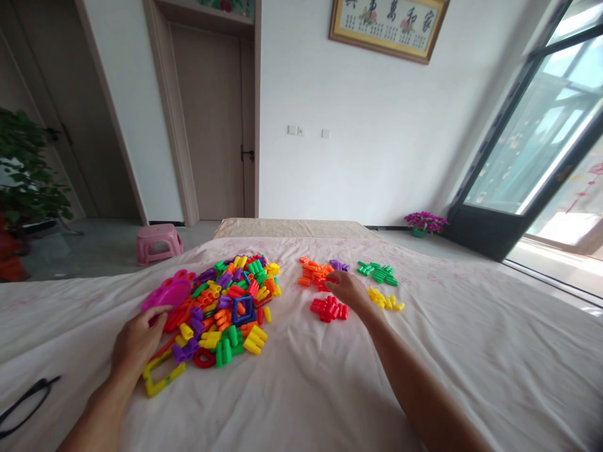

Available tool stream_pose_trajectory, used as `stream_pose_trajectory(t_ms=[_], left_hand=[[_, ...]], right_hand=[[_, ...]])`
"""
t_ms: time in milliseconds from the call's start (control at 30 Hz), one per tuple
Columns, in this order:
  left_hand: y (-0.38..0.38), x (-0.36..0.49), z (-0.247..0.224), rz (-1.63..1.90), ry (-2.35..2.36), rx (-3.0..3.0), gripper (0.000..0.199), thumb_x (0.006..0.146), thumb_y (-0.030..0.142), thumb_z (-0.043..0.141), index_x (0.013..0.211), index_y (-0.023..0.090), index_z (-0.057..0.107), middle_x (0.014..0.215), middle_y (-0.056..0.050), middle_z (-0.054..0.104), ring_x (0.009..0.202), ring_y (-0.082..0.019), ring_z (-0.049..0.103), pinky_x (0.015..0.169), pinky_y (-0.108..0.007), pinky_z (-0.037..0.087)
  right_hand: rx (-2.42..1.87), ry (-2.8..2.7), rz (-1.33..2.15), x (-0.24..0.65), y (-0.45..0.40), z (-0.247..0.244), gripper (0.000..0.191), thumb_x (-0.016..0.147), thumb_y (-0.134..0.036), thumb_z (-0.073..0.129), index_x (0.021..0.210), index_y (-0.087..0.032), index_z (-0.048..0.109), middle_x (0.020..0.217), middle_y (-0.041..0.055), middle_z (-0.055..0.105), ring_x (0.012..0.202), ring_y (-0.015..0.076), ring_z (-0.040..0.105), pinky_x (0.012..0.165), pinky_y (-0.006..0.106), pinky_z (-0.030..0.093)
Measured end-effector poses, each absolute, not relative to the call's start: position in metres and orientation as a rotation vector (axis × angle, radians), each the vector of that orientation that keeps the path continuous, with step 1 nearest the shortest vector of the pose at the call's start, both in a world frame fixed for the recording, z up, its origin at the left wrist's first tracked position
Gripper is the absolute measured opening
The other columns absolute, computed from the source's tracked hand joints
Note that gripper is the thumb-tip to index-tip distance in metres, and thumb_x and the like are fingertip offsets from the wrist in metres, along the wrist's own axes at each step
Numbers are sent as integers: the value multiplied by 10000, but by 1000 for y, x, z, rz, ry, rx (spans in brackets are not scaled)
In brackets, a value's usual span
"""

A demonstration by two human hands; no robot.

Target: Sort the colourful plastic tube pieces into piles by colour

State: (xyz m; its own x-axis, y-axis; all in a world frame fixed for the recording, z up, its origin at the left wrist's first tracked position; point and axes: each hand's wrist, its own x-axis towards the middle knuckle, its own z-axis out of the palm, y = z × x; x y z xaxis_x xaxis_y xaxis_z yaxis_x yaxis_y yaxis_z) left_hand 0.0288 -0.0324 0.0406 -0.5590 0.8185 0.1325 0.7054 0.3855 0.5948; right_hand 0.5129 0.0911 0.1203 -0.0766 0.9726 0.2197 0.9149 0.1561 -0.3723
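My left hand [139, 337] is at the left edge of a mixed heap of plastic building blocks [230, 289], its bent fingers closed at the near rim of a bright pink, scalloped plate [168, 295]. The fingertips are partly hidden. Over the sorted blocks, my right hand [347, 287] pinches what looks like a red building block [323, 286]. Just beyond its fingers lie orange blocks [313, 271] and purple blocks [340, 265]. Red blocks [328, 309] are grouped on its near side. Yellow blocks [385, 300] and green blocks [378, 272] are to its right.
A pale, wrinkled cloth [301, 389] covers the work surface. A yellow square frame [162, 375] lies at the heap's near edge, and black-framed glasses [29, 402] at lower left. Beyond are a pink stool [159, 243], a door [207, 125] and purple flowers [425, 221].
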Motion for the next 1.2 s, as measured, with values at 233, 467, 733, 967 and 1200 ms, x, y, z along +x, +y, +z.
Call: stream_pose_trajectory(t_ms=[233,467,733,967,1200], left_hand=[[-33,29,37,979,2458,1422,471,918,466,327,1121,226,677,1070,-125,705,916,-270,633,767,-354,434],[-36,33,41,950,2460,1384,464,904,468,343,1134,238,675,1038,-123,708,885,-275,632,743,-347,433],[-35,29,43,923,2452,1380,441,884,461,399,1143,245,682,1055,-113,706,868,-254,624,735,-328,434],[-31,26,38,899,2487,1317,477,873,516,387,1161,272,678,1061,-95,697,883,-266,630,724,-328,445],[-30,22,38,770,2489,1356,545,883,563,307,1198,278,648,1067,-91,686,901,-271,619,751,-332,441]], right_hand=[[-1645,-2129,101,503,58,118,259,847,-259,541,1027,-238,727,1031,43,724,971,217,637,794,289,432],[-1179,-2392,237,416,23,98,284,885,-284,575,1147,-233,672,1097,57,686,1036,199,596,896,293,431],[-1339,-2412,114,371,20,74,271,872,-421,600,1071,-258,683,1006,59,661,966,218,558,814,305,421],[-1260,-2420,161,386,26,66,227,926,-263,523,1096,-272,674,1025,36,657,948,170,581,812,261,408],[-1639,-2038,0,459,63,98,307,969,-285,410,1153,-251,654,1085,68,650,1003,185,584,796,264,405]])
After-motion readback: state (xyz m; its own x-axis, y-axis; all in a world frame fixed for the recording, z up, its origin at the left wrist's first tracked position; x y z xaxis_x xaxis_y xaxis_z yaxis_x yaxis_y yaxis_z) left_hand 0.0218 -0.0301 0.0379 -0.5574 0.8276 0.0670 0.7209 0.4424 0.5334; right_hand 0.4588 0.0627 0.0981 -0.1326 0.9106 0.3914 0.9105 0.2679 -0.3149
